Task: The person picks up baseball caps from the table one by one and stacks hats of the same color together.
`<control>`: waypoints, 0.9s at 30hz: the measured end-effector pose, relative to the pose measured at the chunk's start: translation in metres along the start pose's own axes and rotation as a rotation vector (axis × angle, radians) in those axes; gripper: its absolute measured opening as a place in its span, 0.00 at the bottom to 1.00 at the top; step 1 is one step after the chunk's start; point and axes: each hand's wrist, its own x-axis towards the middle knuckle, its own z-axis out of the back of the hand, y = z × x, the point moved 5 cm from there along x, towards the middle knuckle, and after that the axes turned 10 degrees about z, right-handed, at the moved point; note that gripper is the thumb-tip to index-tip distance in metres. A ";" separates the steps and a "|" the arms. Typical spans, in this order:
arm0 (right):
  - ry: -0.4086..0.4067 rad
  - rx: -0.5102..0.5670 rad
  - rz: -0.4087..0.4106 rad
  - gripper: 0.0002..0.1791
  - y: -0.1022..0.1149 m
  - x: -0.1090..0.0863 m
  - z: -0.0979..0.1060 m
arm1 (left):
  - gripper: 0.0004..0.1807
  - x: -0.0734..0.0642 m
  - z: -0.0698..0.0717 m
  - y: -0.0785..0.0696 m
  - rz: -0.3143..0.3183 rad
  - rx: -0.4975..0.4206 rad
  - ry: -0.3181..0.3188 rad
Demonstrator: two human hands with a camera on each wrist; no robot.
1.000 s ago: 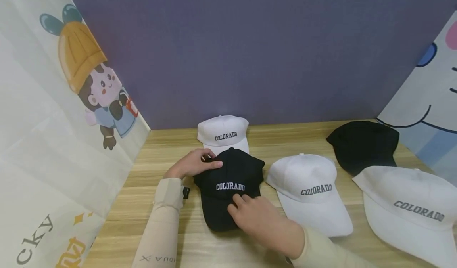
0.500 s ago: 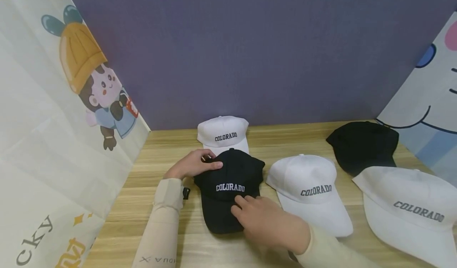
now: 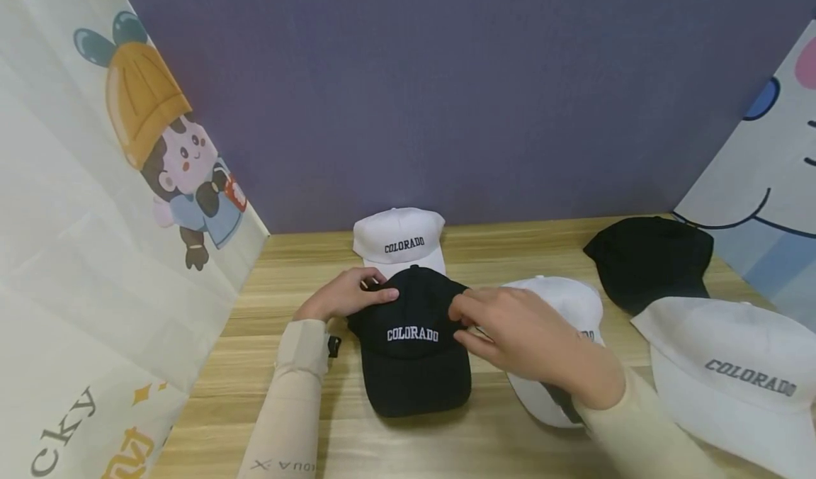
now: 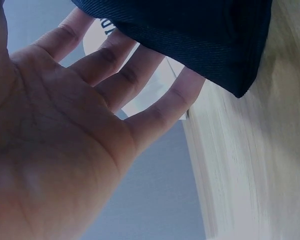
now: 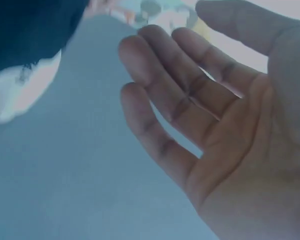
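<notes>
A black baseball cap (image 3: 417,383) with white COLORADO lettering sits on the wooden table, brim toward me. My left hand (image 3: 347,293) pinches its left side, thumb on the crown. In the left wrist view the fingers (image 4: 162,107) pass behind the dark cap's edge (image 4: 190,35). Close to the cap's right side is my right hand (image 3: 519,327), its fingers loosely bent. The right wrist view shows nothing within those fingers (image 5: 180,95). Behind the black cap, a white cap (image 3: 398,227) is partly covered. Another white cap (image 3: 561,291) lies partly hidden under my right forearm.
Farther right lies a third white cap (image 3: 733,394), overlapping a second black cap (image 3: 659,259) at the back right. A purple-grey panel (image 3: 459,96) rises along the table's far edge. Walls printed with cartoons (image 3: 185,153) flank both sides.
My right hand has left the black cap's brim and moved up and right, to beside the crown, now covering part of the middle white cap. The left hand keeps its place.
</notes>
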 end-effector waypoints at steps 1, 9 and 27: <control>-0.026 0.003 -0.021 0.07 -0.005 -0.003 0.007 | 0.21 0.000 0.000 0.000 -0.001 0.002 -0.003; -0.083 -0.037 -0.212 0.08 -0.047 -0.027 0.047 | 0.22 0.001 0.001 0.003 -0.003 0.006 -0.005; 0.228 0.092 -0.649 0.26 -0.159 -0.131 0.065 | 0.22 -0.001 -0.002 0.000 0.007 -0.001 -0.002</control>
